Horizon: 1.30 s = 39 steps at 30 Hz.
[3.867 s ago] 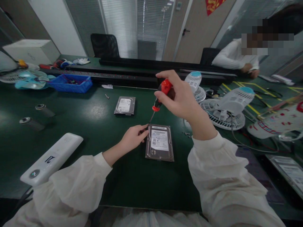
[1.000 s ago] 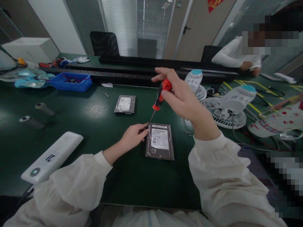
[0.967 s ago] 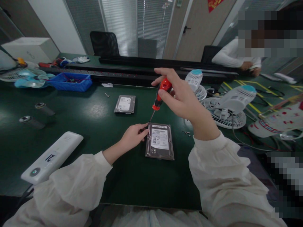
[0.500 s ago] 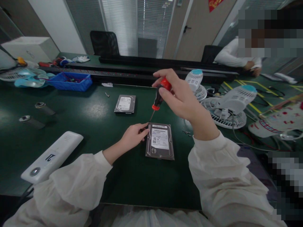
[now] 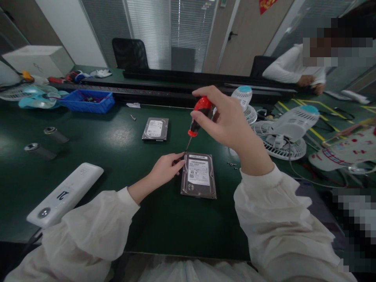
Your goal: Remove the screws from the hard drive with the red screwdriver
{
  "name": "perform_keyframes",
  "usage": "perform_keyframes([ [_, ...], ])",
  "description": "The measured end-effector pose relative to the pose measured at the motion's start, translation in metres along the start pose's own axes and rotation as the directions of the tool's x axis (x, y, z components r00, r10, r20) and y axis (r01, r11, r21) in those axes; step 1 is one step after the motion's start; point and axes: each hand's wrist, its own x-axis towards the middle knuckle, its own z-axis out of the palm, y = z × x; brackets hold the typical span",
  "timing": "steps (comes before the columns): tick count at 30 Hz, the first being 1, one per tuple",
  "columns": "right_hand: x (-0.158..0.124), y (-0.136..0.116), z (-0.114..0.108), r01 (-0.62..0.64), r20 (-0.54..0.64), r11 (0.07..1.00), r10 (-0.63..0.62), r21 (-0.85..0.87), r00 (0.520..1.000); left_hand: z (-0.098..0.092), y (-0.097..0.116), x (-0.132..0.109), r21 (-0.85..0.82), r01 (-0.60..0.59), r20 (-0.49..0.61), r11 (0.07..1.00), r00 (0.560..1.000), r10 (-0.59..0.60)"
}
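Observation:
In front of me a hard drive point(image 5: 199, 176) lies flat with its white label facing up. My right hand point(image 5: 226, 117) is closed round the handle of a red and black screwdriver point(image 5: 192, 131). The screwdriver is tilted, and its tip meets the drive's upper left corner. At that same corner my left hand point(image 5: 169, 166) pinches the drive's left edge with thumb and fingers, close to the tip. The screw under the tip is too small to make out. Several small screws point(image 5: 232, 164) lie right of the drive.
A second hard drive point(image 5: 155, 129) lies farther back, with a small loose screw point(image 5: 133, 117) near it. Left are a blue bin point(image 5: 88, 102), two metal cylinders point(image 5: 55, 134) and a white device point(image 5: 66, 196). White fans point(image 5: 282, 131) stand right. Another person point(image 5: 288, 66) sits beyond.
My right hand's fingers have shifted and turned a little round the screwdriver handle. The tip stays at the same corner, and my left hand and the hard drive have not moved.

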Motion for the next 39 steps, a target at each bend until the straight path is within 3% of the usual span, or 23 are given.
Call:
perform_keyframes([
  [4,0.0007,-0.0025,-0.0004,-0.048,-0.036,0.978,0.041,-0.202,0.999,-0.0001,0.0024,0.0000,0.004,0.012,-0.004,1.000,1.000,-0.012],
  [10,-0.0021,-0.0009,-0.0025,0.079,-0.035,0.997,-0.079,0.000,0.996,-0.0002,0.0021,0.0003,0.006,0.019,-0.001,1.000,1.000,-0.019],
  [17,0.0003,-0.0009,-0.0007,-0.030,-0.057,0.997,0.026,-0.072,0.998,-0.0007,0.0046,-0.0008,0.004,0.018,0.001,1.000,1.000,-0.018],
  [23,-0.0004,0.0004,-0.0021,0.081,-0.020,0.994,-0.080,0.073,0.997,-0.0007,0.0029,-0.0011,0.001,0.020,0.002,1.000,1.000,-0.020],
  [29,-0.0002,0.0003,-0.0016,-0.034,0.007,0.997,0.034,-0.064,0.999,-0.0005,0.0036,-0.0008,0.005,0.020,0.006,1.000,1.000,-0.020],
  [36,-0.0008,-0.0006,-0.0020,0.065,0.025,0.987,-0.070,0.145,0.997,0.0007,0.0017,0.0008,0.008,0.028,-0.001,1.000,1.000,-0.028],
  [39,-0.0005,0.0003,-0.0003,0.038,0.009,0.997,-0.039,0.062,0.999,0.0003,0.0040,0.0003,0.011,0.031,-0.003,0.999,1.000,-0.031],
])
